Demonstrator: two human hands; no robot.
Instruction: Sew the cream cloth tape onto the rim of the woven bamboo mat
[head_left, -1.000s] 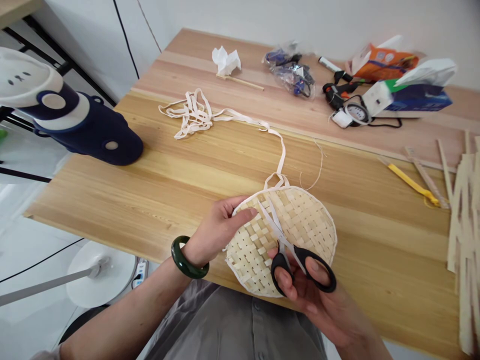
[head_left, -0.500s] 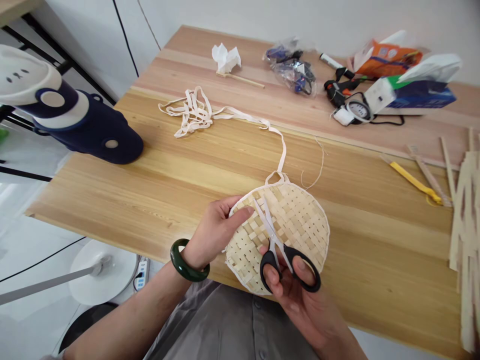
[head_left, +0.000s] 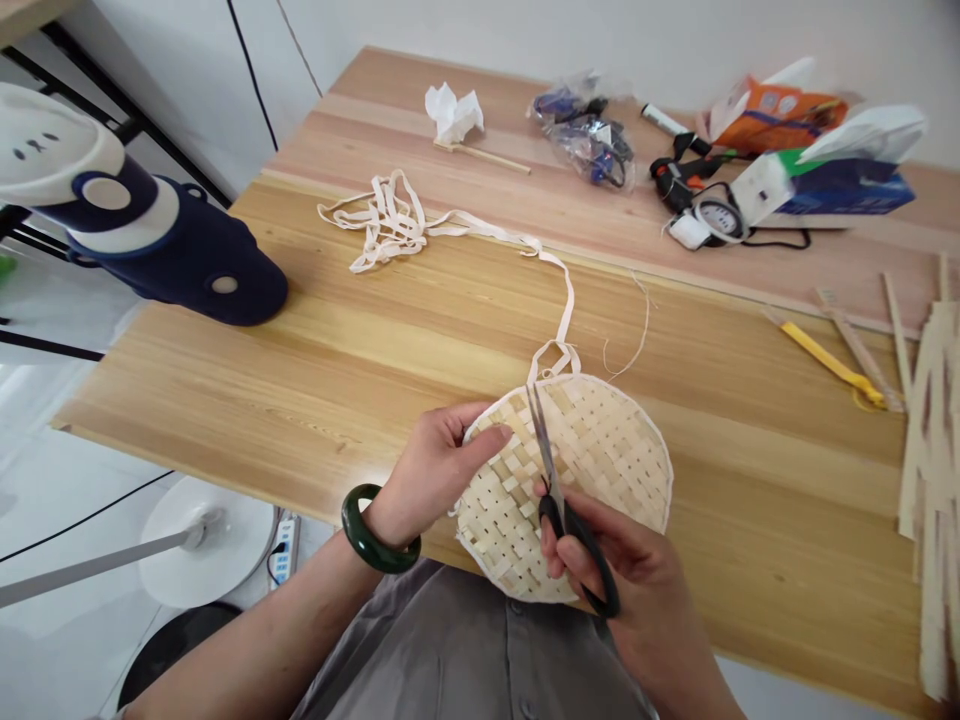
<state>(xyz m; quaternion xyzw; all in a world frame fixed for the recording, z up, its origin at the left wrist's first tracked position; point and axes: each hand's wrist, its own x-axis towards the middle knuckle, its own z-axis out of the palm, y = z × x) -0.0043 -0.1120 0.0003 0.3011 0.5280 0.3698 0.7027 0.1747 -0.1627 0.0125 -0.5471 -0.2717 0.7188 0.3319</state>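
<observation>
My left hand [head_left: 442, 460] grips the left edge of a round woven bamboo fan [head_left: 622, 440], thumb on top and the other fingers hidden beneath. Its rim is bound with white tape. In my right hand [head_left: 622, 550] is a pair of scissors [head_left: 550, 455] with black handles, held over the woven face. The blades point away from me toward the far rim and look nearly closed. A long white fabric tape [head_left: 568, 295] runs from the far rim across the table to a loose heap at the back left.
A navy and white character-shaped container [head_left: 195, 260] stands at the left. At the back are crumpled tissue [head_left: 454, 115], bagged parts [head_left: 585, 130], a glue gun [head_left: 679, 180] and tissue packs [head_left: 847, 180]. A yellow-handled tool [head_left: 825, 360] and bamboo strips [head_left: 934, 470] lie right.
The scissors have turned onto their side, and their blades have come closer together and nearer the far rim. The fan has shifted slightly toward me and to the right.
</observation>
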